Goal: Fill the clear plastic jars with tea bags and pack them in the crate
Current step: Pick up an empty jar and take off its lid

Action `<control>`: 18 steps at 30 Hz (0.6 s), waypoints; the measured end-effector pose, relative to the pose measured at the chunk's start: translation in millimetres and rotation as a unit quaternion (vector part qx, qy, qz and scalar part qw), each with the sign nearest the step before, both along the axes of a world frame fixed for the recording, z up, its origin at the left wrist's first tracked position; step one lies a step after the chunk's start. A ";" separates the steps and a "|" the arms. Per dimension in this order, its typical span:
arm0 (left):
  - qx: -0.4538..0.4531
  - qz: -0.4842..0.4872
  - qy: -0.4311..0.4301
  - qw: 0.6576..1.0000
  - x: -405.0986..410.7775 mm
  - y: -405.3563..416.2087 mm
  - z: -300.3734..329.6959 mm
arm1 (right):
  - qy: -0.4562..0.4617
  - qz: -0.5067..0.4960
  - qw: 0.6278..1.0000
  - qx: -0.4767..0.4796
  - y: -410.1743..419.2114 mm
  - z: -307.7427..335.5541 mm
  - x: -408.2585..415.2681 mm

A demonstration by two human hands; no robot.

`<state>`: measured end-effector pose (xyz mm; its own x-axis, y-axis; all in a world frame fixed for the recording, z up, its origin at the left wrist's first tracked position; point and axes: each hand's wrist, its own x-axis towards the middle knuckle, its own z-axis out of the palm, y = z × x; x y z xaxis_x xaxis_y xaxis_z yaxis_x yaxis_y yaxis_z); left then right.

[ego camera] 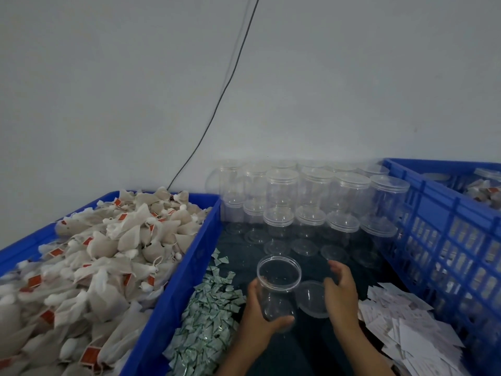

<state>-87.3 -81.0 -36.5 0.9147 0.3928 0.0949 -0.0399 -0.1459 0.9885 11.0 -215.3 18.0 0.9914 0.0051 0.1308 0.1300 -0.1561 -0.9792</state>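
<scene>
In the left hand [260, 313], a clear, empty, lidless jar [278, 289]

At my 7 o'clock, a heap of small greenish-white sachets [210, 318] lies on the dark work surface [311, 346], running along the outer wall of the blue bin to my left. At my 4 o'clock, a loose pile of white paper slips [406, 324] with faint print, too small to read, overlapping at all angles. At 12 o'clock, a plain pale grey wall [352, 77]. A thin black cable [217, 104] hangs down it, slanting toward 10 o'clock, lower end hidden behind the bin.
</scene>
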 end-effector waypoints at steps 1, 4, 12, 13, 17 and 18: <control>0.008 0.010 0.005 1.000 0.6 -1.6 2.6 | -0.029 0.006 1.000 -0.003 3.2 5.5 -4.3; 0.054 0.030 0.025 0.998 0.6 -3.8 18.8 | -0.107 0.030 0.994 0.004 14.8 26.6 -17.8; 0.130 0.224 0.016 0.966 -12.4 30.1 128.1 | -0.202 0.116 0.972 0.033 72.2 87.1 -35.8; 0.172 0.255 0.012 0.951 -13.8 39.2 141.1 | -0.196 0.131 0.971 0.033 83.6 91.7 -37.0; 0.300 0.339 0.049 0.890 -17.8 86.2 178.1 | -0.143 0.218 0.965 0.033 132.1 102.1 -44.1; 0.341 0.350 0.080 0.869 -19.7 100.3 182.0 | -0.133 0.246 0.960 0.020 144.1 102.8 -46.2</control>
<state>-107.0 19.3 145.5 0.4975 0.7607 0.4169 0.4240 -0.6326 0.6482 -35.2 -71.3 120.7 0.8013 0.4544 0.3891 0.4250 0.0253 -0.9048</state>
